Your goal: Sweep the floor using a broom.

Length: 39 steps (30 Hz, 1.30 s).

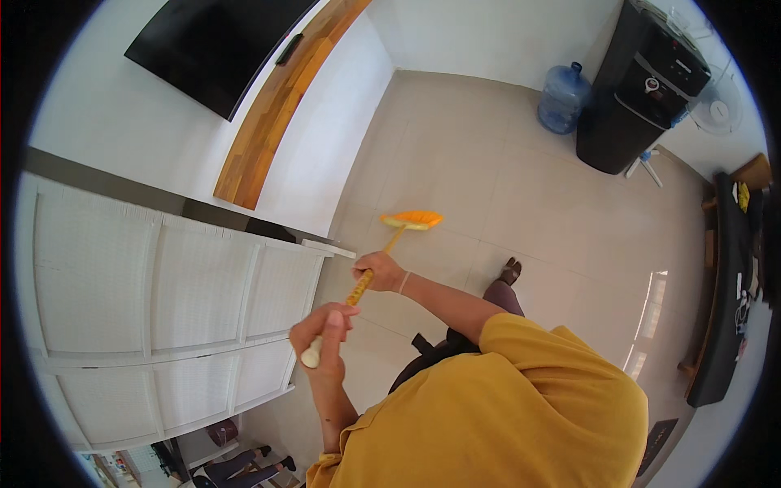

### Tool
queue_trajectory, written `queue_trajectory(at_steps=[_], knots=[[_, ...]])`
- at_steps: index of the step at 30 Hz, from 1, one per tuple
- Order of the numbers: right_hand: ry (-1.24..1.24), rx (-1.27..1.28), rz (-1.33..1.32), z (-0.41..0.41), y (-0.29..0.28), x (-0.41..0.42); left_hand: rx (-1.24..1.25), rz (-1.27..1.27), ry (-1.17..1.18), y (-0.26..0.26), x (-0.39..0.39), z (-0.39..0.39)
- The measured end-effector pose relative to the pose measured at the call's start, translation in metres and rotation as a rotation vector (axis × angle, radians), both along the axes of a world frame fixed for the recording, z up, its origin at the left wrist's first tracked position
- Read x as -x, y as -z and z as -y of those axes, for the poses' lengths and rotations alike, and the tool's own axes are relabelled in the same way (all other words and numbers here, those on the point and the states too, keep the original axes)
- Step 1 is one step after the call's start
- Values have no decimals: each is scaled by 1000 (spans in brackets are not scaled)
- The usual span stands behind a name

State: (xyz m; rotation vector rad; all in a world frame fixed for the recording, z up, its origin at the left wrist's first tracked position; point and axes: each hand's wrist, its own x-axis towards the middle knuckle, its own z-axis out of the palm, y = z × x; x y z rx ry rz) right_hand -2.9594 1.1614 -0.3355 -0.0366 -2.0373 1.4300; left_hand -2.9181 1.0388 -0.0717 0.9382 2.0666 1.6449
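A broom with orange bristles (415,218) and a yellow patterned handle (359,291) slants away from me, its head down at the tiled floor (439,146). Around the pale top end of the handle my left hand (326,335) is closed, thumb laid along it. Farther down the stick, my right hand (381,271) grips it, a thin band on the wrist. The broom head lies beyond my right hand, near the base of the white wall.
To my left stands a white folding screen (195,287); a wooden shelf (287,91) juts out below a television (213,49). A blue water bottle (562,97) and a black water dispenser (640,91) stand ahead right. A dark bench (720,293) lines the right side. Another person's legs (244,470) show behind the screen.
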Motion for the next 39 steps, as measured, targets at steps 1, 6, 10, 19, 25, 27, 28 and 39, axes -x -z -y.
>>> queue_trajectory(at_steps=[1,6,10,19,25,27,28,39], knots=[[9,-8,2,7,-6,3,-8,2,9,-7,-2,7],[76,-213,56,2,-42,-14,-200,-133,134,-32,-10,17],[222,-224,122,-31,-51,-85,-306,-87,392,-22,-28,2],[973,-238,392,-64,43,-325,-150,283,1032,89,-105,-77],[1107,-140,456,-12,13,-326,-16,367,1087,30,-112,-66],[1006,-53,296,8,-20,-292,10,358,952,-15,-103,-52],[948,25,267,19,-38,-273,-45,306,918,-36,-102,-44],[303,42,48,11,-51,-147,-67,-246,639,-49,-108,-10]])
